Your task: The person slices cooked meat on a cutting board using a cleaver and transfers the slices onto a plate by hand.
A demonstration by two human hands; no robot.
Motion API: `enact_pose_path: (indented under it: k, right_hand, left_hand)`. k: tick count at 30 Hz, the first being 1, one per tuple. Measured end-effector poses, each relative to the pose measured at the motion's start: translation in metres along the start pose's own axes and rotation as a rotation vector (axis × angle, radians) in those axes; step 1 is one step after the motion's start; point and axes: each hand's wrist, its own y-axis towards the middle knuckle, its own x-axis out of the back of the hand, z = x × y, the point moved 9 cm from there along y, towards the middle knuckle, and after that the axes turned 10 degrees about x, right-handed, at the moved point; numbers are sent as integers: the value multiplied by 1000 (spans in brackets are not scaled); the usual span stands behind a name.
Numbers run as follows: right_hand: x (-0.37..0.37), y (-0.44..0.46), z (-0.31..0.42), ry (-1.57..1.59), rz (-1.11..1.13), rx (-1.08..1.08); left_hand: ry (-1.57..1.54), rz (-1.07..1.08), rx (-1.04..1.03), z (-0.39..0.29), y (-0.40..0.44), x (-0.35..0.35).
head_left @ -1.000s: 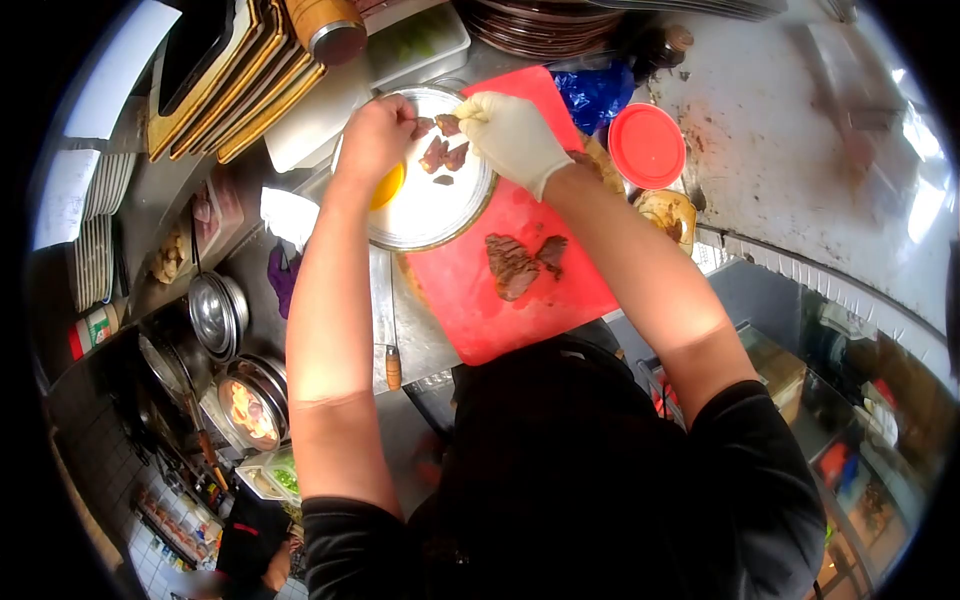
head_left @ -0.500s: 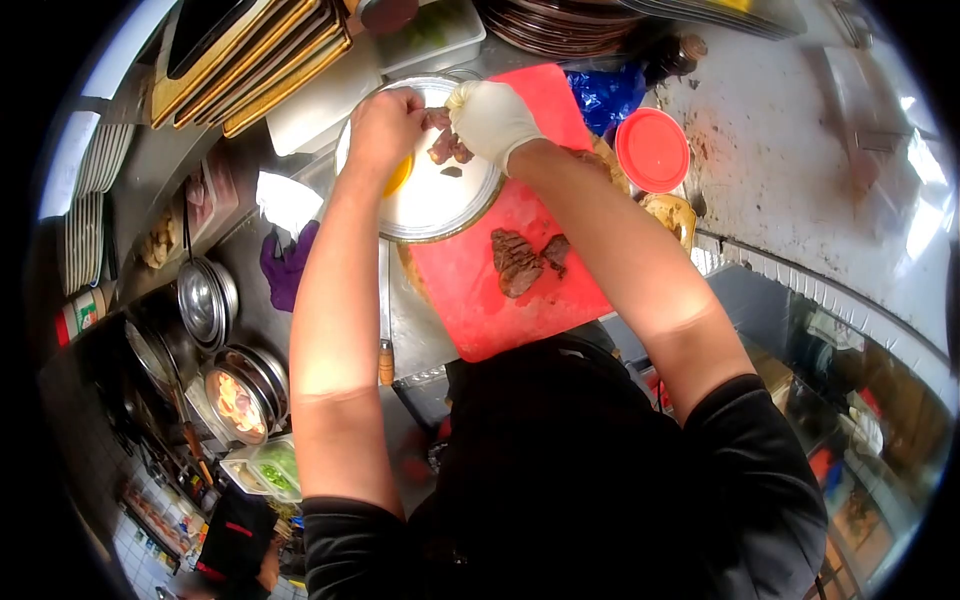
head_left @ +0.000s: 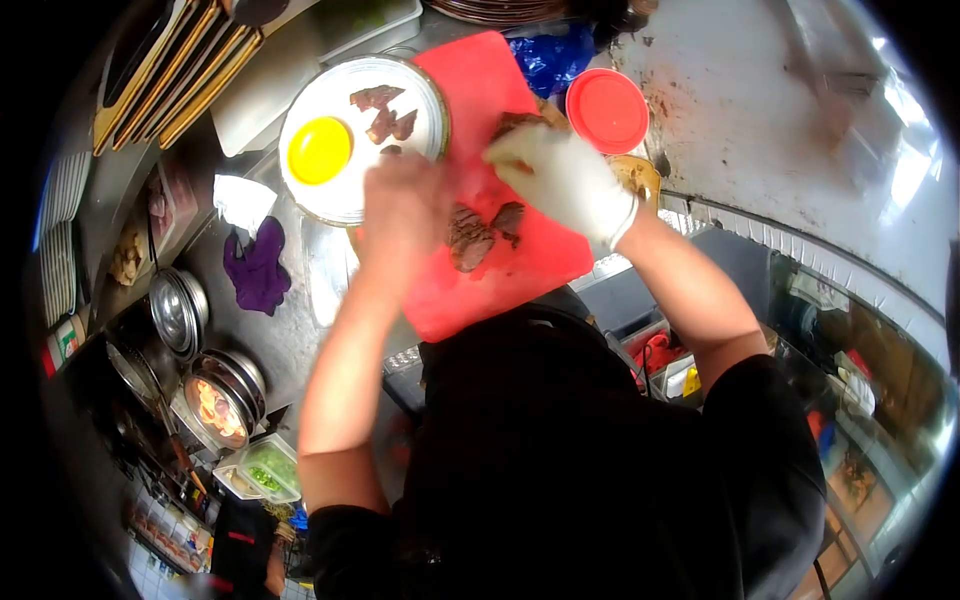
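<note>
My bare left hand [head_left: 405, 210] is smeared by motion over the lower right rim of a white plate [head_left: 365, 185]; its fingers cannot be made out. On the plate lie several dark meat pieces [head_left: 380, 124] and a round yellow item [head_left: 320, 151]. My right hand [head_left: 560, 175], in a white glove, hovers above the right part of a red cutting board [head_left: 475, 80], its fingertips drawn together; anything between them is too blurred to tell. Sliced meat [head_left: 470, 238] rests on the board between my hands, and another brown piece [head_left: 518, 124] lies just beyond my right fingertips.
A red round lid [head_left: 607, 110] and a blue plastic bag [head_left: 553, 58] are beyond the board. Left of the plate are a white cloth [head_left: 243, 202], a purple cloth [head_left: 258, 267] and metal pans [head_left: 178, 312]. Part of another person [head_left: 240, 550] shows at the lower left.
Both hands have come away from the meat on the plate, back toward my body. My right hand has moved right, over the board. The view has shifted, and the plate's meat and yellow item are now uncovered.
</note>
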Motion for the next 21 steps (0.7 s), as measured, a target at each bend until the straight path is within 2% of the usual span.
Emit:
enact_pose_path:
  k: [2,7,19,21]
  right_hand:
    - [-14,-41,-12,-26,20,-31]
    - [-32,-89,-35,-18,-111,-109]
    - [-46,-82,-32,61,-5,-38]
    - [-51,-79,-28,47,143,-97]
  left_hand:
    - [-6,54,32,-44,-30,-21]
    - [54,39,178,-71,-58,-60]
    - [-63,-27,313,-66,-72,-63]
    - [-81,-36,334,-60,-70,-52]
